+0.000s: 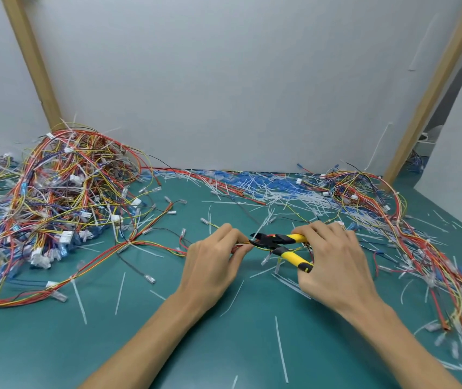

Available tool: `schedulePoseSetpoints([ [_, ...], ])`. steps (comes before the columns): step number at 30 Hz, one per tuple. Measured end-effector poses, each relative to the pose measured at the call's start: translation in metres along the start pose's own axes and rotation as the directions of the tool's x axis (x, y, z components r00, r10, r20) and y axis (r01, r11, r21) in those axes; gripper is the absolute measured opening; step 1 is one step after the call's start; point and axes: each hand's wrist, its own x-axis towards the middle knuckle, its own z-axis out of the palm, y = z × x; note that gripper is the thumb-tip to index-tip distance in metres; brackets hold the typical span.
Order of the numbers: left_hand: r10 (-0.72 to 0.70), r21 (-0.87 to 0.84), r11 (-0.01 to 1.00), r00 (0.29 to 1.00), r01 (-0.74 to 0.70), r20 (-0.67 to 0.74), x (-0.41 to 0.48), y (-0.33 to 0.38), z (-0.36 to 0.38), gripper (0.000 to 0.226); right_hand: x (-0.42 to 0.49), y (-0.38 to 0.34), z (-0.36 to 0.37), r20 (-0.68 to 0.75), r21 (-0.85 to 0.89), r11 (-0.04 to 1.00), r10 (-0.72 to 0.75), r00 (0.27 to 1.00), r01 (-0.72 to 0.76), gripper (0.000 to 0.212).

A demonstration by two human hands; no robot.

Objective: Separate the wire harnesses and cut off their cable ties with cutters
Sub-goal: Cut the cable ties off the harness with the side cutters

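Left hand (213, 256) pinches the wire harness (151, 245); right hand (333, 256) grips the cutters (283, 244) (jaws open at the wires) over the desk (224, 346).

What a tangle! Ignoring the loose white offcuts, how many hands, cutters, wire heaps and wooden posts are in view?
Yellow-and-black-handled cutters: 1
Bare hands: 2, left hand pinching a red-and-yellow wire strand, right hand gripping the cutters
Heaps of multicoloured wire harnesses: 2, left heap, right heap
Slanted wooden posts: 2, left post, right post
Total: 7
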Motion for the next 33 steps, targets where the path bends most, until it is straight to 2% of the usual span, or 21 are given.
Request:
schedulePoseSetpoints([
  [8,-0.024,-0.057,0.998,1.0,0.024,-0.009,-0.001,-0.004,0.003,0.015,-0.002,-0.008,-0.006,-0.076,-0.067,0.997,-0.039,0.996,0.034,0.03],
  [12,-0.006,-0.036,0.999,1.0,0.006,-0.008,0.001,-0.004,0.002,0.016,-0.005,-0.011,-0.006,-0.068,-0.077,0.997,-0.037,0.997,0.032,0.029],
  [20,0.048,-0.015,0.999,0.999,-0.048,0.012,0.0,-0.001,0.0,0.02,-0.003,-0.005,-0.006,0.16,-0.034,0.999,0.03,0.987,-0.025,0.027],
  [28,0.043,-0.008,0.999,0.998,-0.042,0.04,0.0,0.0,-0.001,0.024,-0.004,-0.005,0.002,0.285,0.035,0.996,0.072,0.956,-0.085,0.029],
  [33,0.035,-0.022,0.999,0.997,-0.034,0.062,-0.001,0.001,-0.001,0.022,-0.003,-0.001,0.008,0.302,0.026,0.995,0.083,0.95,-0.095,0.023],
])
